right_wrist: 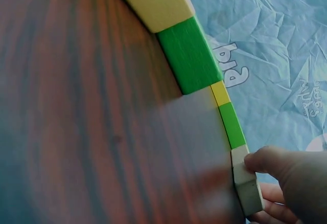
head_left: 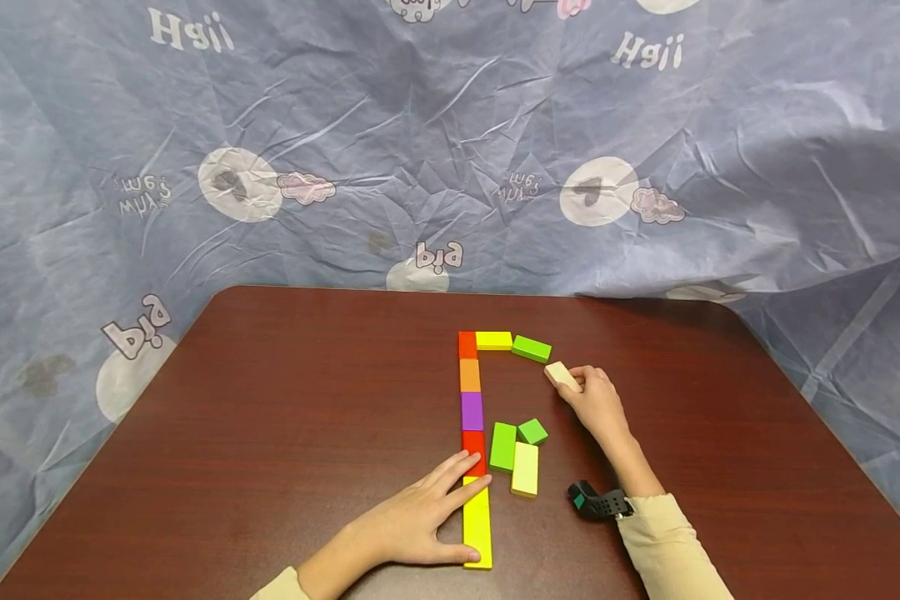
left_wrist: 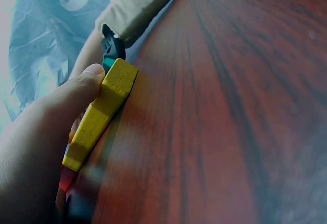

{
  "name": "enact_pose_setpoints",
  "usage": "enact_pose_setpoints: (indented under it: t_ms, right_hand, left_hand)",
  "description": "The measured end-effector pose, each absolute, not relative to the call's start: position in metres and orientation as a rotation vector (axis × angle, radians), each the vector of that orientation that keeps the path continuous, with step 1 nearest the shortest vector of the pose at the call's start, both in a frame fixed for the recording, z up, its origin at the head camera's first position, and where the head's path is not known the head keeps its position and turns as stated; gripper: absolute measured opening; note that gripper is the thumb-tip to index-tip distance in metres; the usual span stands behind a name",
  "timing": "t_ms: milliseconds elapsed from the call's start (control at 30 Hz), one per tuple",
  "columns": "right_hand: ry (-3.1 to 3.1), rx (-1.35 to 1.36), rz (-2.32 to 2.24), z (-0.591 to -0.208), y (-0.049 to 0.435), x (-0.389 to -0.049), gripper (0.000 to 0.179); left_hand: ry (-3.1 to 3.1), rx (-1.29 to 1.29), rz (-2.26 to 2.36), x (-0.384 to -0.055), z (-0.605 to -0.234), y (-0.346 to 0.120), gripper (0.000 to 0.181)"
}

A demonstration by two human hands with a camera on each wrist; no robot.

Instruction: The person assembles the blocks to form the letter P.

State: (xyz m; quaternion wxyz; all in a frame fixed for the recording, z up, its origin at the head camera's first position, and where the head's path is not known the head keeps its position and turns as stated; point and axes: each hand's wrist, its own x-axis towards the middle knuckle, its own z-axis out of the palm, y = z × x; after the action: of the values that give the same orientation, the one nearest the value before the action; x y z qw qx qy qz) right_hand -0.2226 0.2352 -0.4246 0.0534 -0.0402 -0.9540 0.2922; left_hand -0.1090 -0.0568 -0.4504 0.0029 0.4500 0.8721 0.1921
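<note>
My right hand point(head_left: 600, 406) pinches a cream block point(head_left: 560, 376) between thumb and fingers, near the free end of a green block point(head_left: 532, 348). Low at the right wrist view's edge, the same cream block point(right_wrist: 248, 193) shows with the thumb on it. My left hand point(head_left: 414, 518) lies with fingers spread over the near end of a row of blocks. Its thumb touches the yellow block point(head_left: 476, 527), and its fingertips reach the red block point(head_left: 475, 442). Beyond these run a purple block point(head_left: 472, 411), an orange block point(head_left: 469, 375) and another red block point(head_left: 467, 344).
A yellow block point(head_left: 493, 341) turns right from the row's far end, followed by the green one. Right of the row lie loose blocks: green point(head_left: 503, 447), pale yellow point(head_left: 525, 468) and small green point(head_left: 532, 432). A black band point(head_left: 598, 502) is at the right wrist, on the brown table point(head_left: 270, 433).
</note>
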Motion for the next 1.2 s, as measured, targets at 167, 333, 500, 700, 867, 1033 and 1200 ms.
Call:
enact_pose_setpoints:
  t_ms: [167,333,500,700,867,1033,1200]
  right_hand:
    - [-2.857,-0.162,0.909,-0.428,0.234,-0.227,0.044]
    - [-2.807,-0.195,0.930,-0.434,0.234,-0.230,0.043]
    - [-2.786,-0.213,0.947,-0.437,0.232,-0.230,0.043]
    - [-2.781,-0.203,0.963,-0.437,0.231,-0.231,0.043]
    - [-2.791,-0.191,0.986,-0.437,0.230,-0.231,0.047]
    - [-2.791,-0.194,1.000,-0.436,0.230,-0.231,0.048]
    - [-2.763,-0.195,1.013,-0.433,0.230,-0.228,0.049]
  left_hand:
    - [2.733,1.410,0.602,-0.109,-0.450,-0.057,0.079]
    - [2.728,1.410,0.598,-0.109,-0.450,-0.057,0.079]
    - [2.717,1.385,0.593,-0.109,-0.450,-0.057,0.079]
    - [2.717,1.372,0.597,-0.108,-0.451,-0.057,0.079]
    - [2.734,1.404,0.603,-0.108,-0.452,-0.057,0.079]
    - [2.743,1.416,0.599,-0.108,-0.452,-0.057,0.079]
    - [2.736,1.404,0.591,-0.108,-0.450,-0.056,0.079]
